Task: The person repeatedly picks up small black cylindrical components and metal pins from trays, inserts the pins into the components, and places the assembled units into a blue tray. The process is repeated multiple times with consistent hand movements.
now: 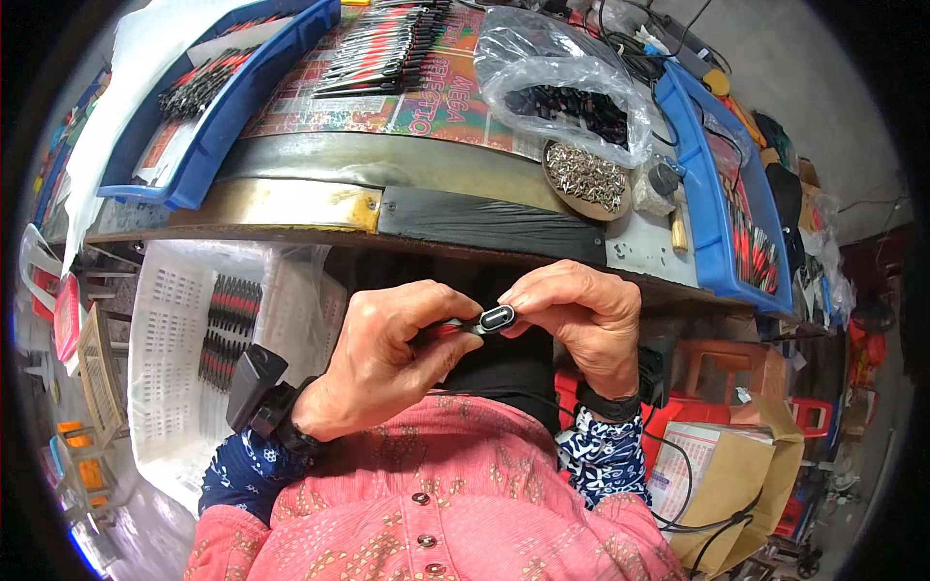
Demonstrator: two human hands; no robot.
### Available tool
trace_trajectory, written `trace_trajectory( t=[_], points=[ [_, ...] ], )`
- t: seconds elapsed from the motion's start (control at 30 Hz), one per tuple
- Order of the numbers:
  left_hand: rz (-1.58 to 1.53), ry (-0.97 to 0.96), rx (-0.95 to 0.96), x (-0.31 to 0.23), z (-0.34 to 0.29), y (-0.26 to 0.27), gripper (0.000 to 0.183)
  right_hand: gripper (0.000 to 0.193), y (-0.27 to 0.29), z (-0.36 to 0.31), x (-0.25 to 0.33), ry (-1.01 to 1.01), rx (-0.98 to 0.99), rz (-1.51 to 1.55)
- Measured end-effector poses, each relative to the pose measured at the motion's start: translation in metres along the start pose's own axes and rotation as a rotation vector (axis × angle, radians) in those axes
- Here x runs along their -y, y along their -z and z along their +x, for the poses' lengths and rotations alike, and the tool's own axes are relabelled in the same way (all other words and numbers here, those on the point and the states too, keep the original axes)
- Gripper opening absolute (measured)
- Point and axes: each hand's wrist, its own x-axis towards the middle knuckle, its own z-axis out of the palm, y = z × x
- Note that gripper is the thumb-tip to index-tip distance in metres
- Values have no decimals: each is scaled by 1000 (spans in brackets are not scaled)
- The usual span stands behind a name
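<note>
Left hand [383, 339] pinched on a slim red-and-black piece [444, 330], right hand [581, 308] on a dark oblong piece [498, 318]; both are held touching, short of the table [310, 155]. On it, metal bits [589, 179] are heaped in a bowl [583, 206] beside a clear bag [538, 60]

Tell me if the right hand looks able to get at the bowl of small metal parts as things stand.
Probably yes: the bowl sits near the table's front edge, beyond the right hand, and its near side looks uncovered. That hand is busy with a dark piece, though.
</note>
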Motion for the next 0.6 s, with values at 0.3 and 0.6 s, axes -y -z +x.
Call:
trace_trajectory(
  t=[0.3, 0.6],
  points=[
    [44, -50, -20, 8, -8, -3, 20, 23, -6, -1, 6, -214, 71, -88],
    [98, -115, -25, 16, -14, -6, 22, 20, -11, -2, 4, -91, 185, -406]
  ],
)
